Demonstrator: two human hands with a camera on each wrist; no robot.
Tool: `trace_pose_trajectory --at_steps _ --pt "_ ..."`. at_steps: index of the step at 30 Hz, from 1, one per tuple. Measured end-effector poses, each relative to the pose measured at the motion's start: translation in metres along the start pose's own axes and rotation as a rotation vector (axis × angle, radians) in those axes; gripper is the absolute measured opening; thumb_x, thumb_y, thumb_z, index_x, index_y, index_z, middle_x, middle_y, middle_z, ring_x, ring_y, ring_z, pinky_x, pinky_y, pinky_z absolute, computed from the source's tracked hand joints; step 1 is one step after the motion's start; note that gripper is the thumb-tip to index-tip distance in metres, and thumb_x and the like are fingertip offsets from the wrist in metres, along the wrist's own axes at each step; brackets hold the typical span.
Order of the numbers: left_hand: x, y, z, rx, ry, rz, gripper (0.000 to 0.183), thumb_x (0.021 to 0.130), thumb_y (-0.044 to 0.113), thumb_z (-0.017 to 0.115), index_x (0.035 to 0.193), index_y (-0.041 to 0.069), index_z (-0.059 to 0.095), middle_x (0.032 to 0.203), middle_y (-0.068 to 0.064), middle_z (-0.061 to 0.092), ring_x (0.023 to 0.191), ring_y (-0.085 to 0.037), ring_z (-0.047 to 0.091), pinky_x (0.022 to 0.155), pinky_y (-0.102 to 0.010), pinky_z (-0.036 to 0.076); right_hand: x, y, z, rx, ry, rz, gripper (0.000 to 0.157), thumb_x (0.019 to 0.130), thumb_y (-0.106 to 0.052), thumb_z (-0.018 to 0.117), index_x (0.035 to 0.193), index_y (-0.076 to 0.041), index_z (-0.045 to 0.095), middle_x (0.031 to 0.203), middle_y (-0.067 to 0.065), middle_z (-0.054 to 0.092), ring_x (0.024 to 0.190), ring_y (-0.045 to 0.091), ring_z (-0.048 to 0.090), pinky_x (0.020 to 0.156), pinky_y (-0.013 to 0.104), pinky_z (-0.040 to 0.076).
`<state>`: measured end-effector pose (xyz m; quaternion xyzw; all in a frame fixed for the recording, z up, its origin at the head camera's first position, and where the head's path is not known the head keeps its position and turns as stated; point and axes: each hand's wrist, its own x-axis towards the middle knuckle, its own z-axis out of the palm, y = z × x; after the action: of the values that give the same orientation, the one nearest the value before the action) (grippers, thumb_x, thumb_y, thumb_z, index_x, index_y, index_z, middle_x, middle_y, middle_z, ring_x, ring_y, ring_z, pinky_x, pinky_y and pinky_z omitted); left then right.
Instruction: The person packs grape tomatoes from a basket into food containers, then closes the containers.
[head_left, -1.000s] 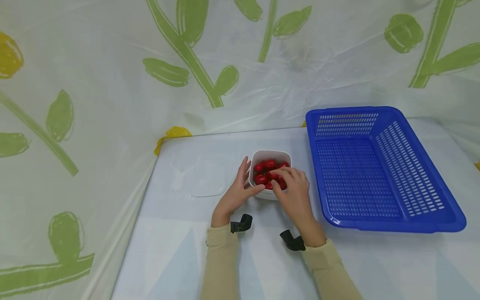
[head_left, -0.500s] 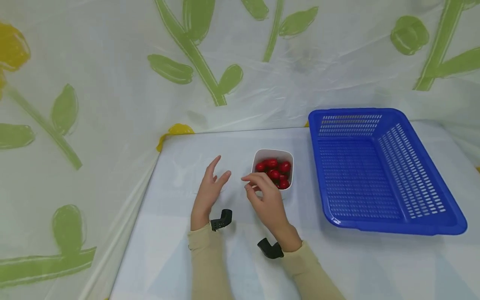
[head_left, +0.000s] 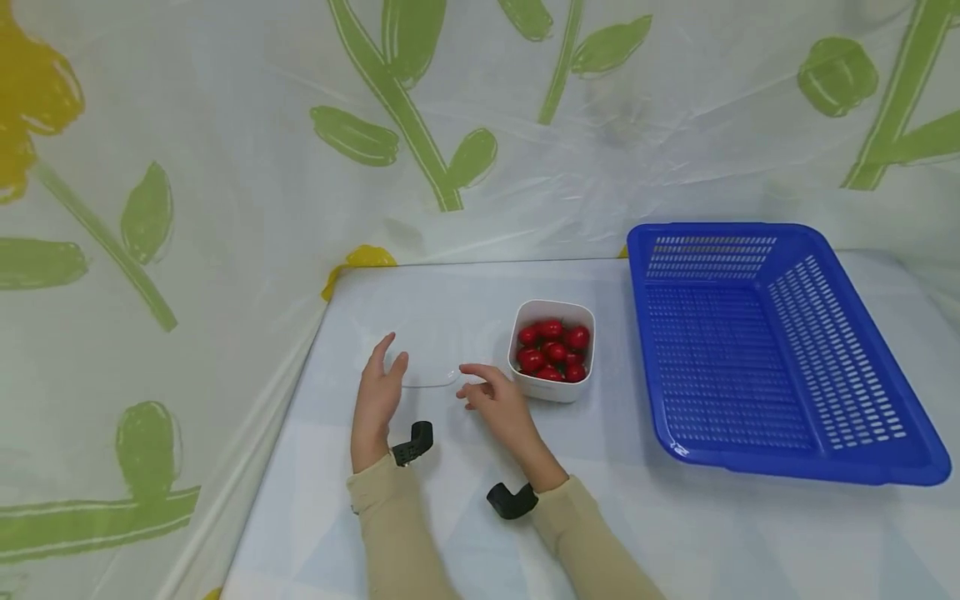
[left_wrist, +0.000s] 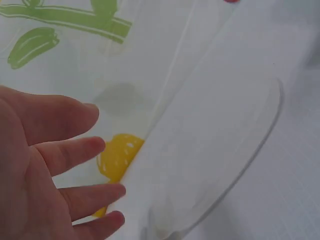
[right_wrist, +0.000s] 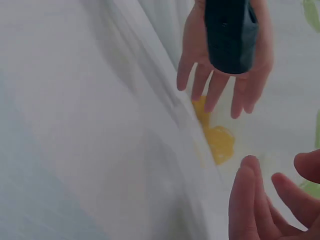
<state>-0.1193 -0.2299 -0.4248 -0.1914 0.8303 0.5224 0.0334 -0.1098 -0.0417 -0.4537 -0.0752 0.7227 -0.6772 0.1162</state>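
Observation:
A clear plastic lid (head_left: 427, 384) lies flat on the table between my two hands, its edge faint in the head view. Left of it, my left hand (head_left: 377, 404) hovers with spread fingers and holds nothing. My right hand (head_left: 497, 408) is at the lid's right corner, fingers loosely bent with nothing between them; whether it touches the lid I cannot tell. In the left wrist view the lid's curved rim (left_wrist: 250, 162) shows beyond the fingers. Just behind and right of my right hand stands a white square tub (head_left: 551, 392) filled with red cherry tomatoes (head_left: 553, 352).
A large blue plastic basket (head_left: 727, 367) with slotted walls stands on the right of the table. At the back and left hangs a white curtain (head_left: 247, 167) with green leaves and yellow flowers. A black camera mount (head_left: 512, 501) sticks out from the right wrist.
Both hands have left the tub of tomatoes and moved left, to either side of the lid. The tub and the basket stay in their places.

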Motion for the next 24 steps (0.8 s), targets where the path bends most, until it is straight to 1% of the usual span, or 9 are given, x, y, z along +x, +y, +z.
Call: trace_pose_trajectory --at_steps 2,5,8,9,11,13,15,20,24 --pt "0.001 -0.001 0.002 0.008 -0.011 -0.04 0.053 0.093 0.036 0.042 0.141 0.025 0.024 0.146 -0.004 0.018 0.132 -0.027 0.017 0.102 -0.049 0.02 0.0 0.004 0.0 0.063 -0.036 0.069 0.033 0.09 -0.017 0.051 0.122 -0.011 0.053 0.096 0.009 0.064 0.077 0.026 0.063 0.07 0.029 0.05" --pt "0.002 -0.002 0.003 0.029 -0.02 -0.086 0.055 0.093 0.036 0.041 0.142 0.022 0.021 0.147 -0.007 0.016 0.132 -0.028 0.015 0.103 -0.048 0.019 -0.001 0.001 -0.001 0.141 -0.09 0.104 0.041 0.09 -0.014 0.051 0.129 -0.005 0.044 0.109 0.017 0.06 0.08 0.034 0.061 0.071 0.034 0.05" --pt "0.003 -0.001 0.005 0.061 -0.013 -0.117 0.054 0.093 0.037 0.039 0.142 0.02 0.022 0.147 -0.009 0.016 0.133 -0.028 0.014 0.103 -0.047 0.018 -0.002 -0.006 -0.003 0.167 -0.15 0.124 0.051 0.09 -0.013 0.051 0.136 -0.002 0.033 0.113 0.021 0.057 0.082 0.04 0.059 0.077 0.037 0.048" --pt "0.003 -0.001 0.005 0.071 -0.011 -0.12 0.054 0.093 0.037 0.039 0.142 0.02 0.023 0.147 -0.009 0.017 0.133 -0.027 0.014 0.104 -0.047 0.017 -0.001 -0.009 -0.003 0.157 -0.171 0.141 0.053 0.09 -0.014 0.05 0.138 -0.004 0.03 0.114 0.02 0.057 0.082 0.041 0.059 0.08 0.037 0.046" --pt "0.003 -0.002 0.006 0.088 -0.002 -0.117 0.052 0.094 0.035 0.038 0.141 0.017 0.025 0.146 -0.011 0.02 0.132 -0.028 0.017 0.103 -0.046 0.019 0.0 -0.009 -0.004 0.145 -0.209 0.164 0.057 0.091 -0.017 0.05 0.141 -0.008 0.025 0.108 0.019 0.061 0.082 0.039 0.06 0.085 0.037 0.043" --pt "0.004 -0.002 0.006 0.101 0.014 -0.096 0.049 0.094 0.031 0.037 0.139 0.014 0.029 0.143 -0.013 0.026 0.13 -0.028 0.023 0.103 -0.044 0.023 0.002 -0.004 -0.004 0.158 -0.247 0.193 0.06 0.091 -0.019 0.05 0.142 -0.012 0.022 0.109 0.016 0.061 0.083 0.038 0.06 0.09 0.038 0.039" --pt "0.004 -0.003 0.006 0.103 0.027 -0.071 0.046 0.094 0.027 0.038 0.138 0.013 0.032 0.14 -0.014 0.032 0.128 -0.028 0.029 0.101 -0.043 0.027 0.005 0.003 -0.003 0.164 -0.261 0.207 0.061 0.09 -0.022 0.051 0.143 -0.015 0.021 0.111 0.013 0.06 0.084 0.034 0.061 0.092 0.038 0.037" --pt "0.004 -0.005 0.005 0.126 0.099 -0.017 0.043 0.092 0.015 0.042 0.135 0.013 0.039 0.131 -0.013 0.043 0.118 -0.029 0.042 0.092 -0.043 0.037 0.009 0.019 -0.002 0.205 -0.275 0.176 0.061 0.091 -0.025 0.052 0.143 -0.015 0.021 0.122 0.012 0.054 0.092 0.029 0.06 0.091 0.036 0.04" --pt "0.003 -0.003 0.004 0.088 0.144 -0.001 0.045 0.089 0.008 0.045 0.132 0.016 0.043 0.125 -0.01 0.048 0.107 -0.027 0.05 0.084 -0.04 0.043 0.006 0.015 -0.005 0.212 -0.261 0.148 0.058 0.091 -0.023 0.052 0.142 -0.013 0.025 0.124 0.011 0.053 0.099 0.028 0.058 0.09 0.033 0.041"
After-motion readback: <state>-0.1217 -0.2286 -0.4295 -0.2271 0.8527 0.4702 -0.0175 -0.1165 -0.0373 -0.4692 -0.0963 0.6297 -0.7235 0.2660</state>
